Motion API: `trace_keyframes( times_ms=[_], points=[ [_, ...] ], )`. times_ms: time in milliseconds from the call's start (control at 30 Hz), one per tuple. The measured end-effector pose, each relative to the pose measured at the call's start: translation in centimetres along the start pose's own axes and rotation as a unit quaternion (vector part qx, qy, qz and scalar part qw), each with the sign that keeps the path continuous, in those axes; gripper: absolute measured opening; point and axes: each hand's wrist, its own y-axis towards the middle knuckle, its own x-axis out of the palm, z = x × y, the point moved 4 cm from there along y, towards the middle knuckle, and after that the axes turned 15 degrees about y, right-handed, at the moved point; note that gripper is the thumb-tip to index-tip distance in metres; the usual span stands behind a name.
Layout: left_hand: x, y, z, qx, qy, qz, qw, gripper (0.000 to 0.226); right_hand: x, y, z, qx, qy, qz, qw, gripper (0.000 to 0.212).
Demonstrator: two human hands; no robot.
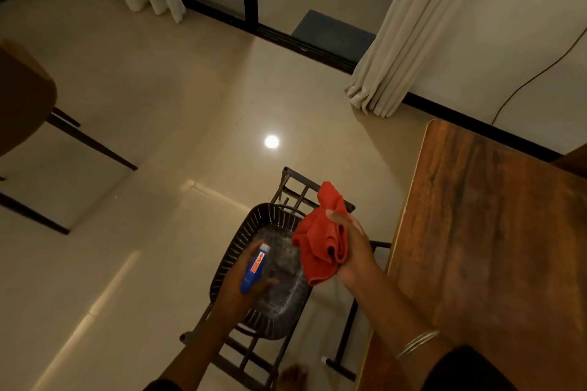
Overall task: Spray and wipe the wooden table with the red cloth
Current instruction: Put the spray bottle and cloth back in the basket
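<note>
My right hand point(355, 251) grips a bunched red cloth point(320, 241), held in the air just left of the wooden table point(495, 232). The table fills the right side of the view, its long edge running from top to bottom. My left hand point(241, 289) holds a blue spray bottle point(255, 267) with a red label, its white end pointing up and away. Both hands hover over a dark woven basket point(241, 241) that rests on a low metal rack point(298, 190).
A brown chair point(22, 98) stands at the far left on the pale tiled floor. Cream curtains point(413, 28) hang at a glass sliding door at the back. A cable point(540, 73) runs down the right wall. My bare foot point(293, 374) shows at the bottom.
</note>
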Motion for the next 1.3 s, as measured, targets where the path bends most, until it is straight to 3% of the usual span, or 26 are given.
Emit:
trace_keyframes(
  times_ms=[100,200,267,333,400,467,567,633,700,767,833,967,1033,1133,1200,1300],
  points=[
    [-3.0,-0.7,-0.7,0.038,0.085,-0.075,0.993,0.084,0.7,0.1,0.1,-0.031,-0.025,0.000,0.999,0.057],
    [-7.8,-0.1,0.8,0.090,0.177,0.007,0.980,0.057,2.0,0.5,0.2,-0.087,-0.078,0.001,0.993,0.057],
    [-9.8,3.0,2.1,0.075,0.146,0.060,0.985,0.044,3.1,1.0,0.7,-0.156,-0.157,0.019,0.975,0.054],
    [-9.0,6.1,5.8,0.013,0.036,-0.037,0.999,0.039,4.4,1.4,1.3,-0.226,-0.227,0.011,0.947,0.052],
    [-6.3,8.8,9.5,-0.040,-0.021,-0.162,0.986,0.059,5.6,1.8,2.0,-0.256,-0.271,-0.024,0.928,0.040],
    [-4.1,10.8,11.7,-0.045,0.010,-0.186,0.981,0.054,6.0,2.6,2.7,-0.256,-0.277,-0.056,0.924,0.030],
    [-3.5,13.2,11.8,-0.059,0.026,-0.108,0.992,0.045,4.9,4.3,2.4,-0.254,-0.190,0.003,0.948,0.032],
    [-3.4,14.0,10.8,-0.072,-0.029,-0.135,0.988,0.045,3.8,5.6,2.3,-0.190,-0.136,0.077,0.969,0.060],
    [-3.1,14.4,10.1,-0.072,-0.080,-0.168,0.980,0.043,2.9,7.0,2.8,-0.083,-0.074,0.087,0.990,0.085],
    [-2.8,15.1,9.5,-0.074,-0.087,-0.161,0.980,0.040,2.9,7.4,2.5,-0.035,-0.045,0.056,0.997,0.072],
    [-2.9,16.1,8.7,-0.072,-0.037,-0.121,0.989,0.041,2.8,7.9,1.5,-0.063,-0.091,0.059,0.992,0.067],
    [-2.9,17.2,6.6,-0.061,0.129,-0.034,0.989,0.049,3.3,8.6,0.6,-0.177,-0.302,0.060,0.935,0.063],
    [-2.4,17.1,6.3,-0.045,0.180,-0.031,0.982,0.052,3.4,8.9,1.3,-0.177,-0.415,0.022,0.892,0.062],
    [-2.2,17.1,6.1,-0.010,0.224,-0.041,0.974,0.066,2.8,8.8,1.1,-0.194,-0.491,0.049,0.848,0.068],
    [-2.5,17.2,6.3,0.033,0.262,-0.030,0.964,0.074,3.1,8.0,0.6,-0.268,-0.544,0.064,0.792,0.068],
    [-2.8,17.2,6.9,0.147,0.381,-0.033,0.912,0.073,4.7,6.9,0.7,-0.351,-0.627,-0.012,0.695,0.061]
  ],
)
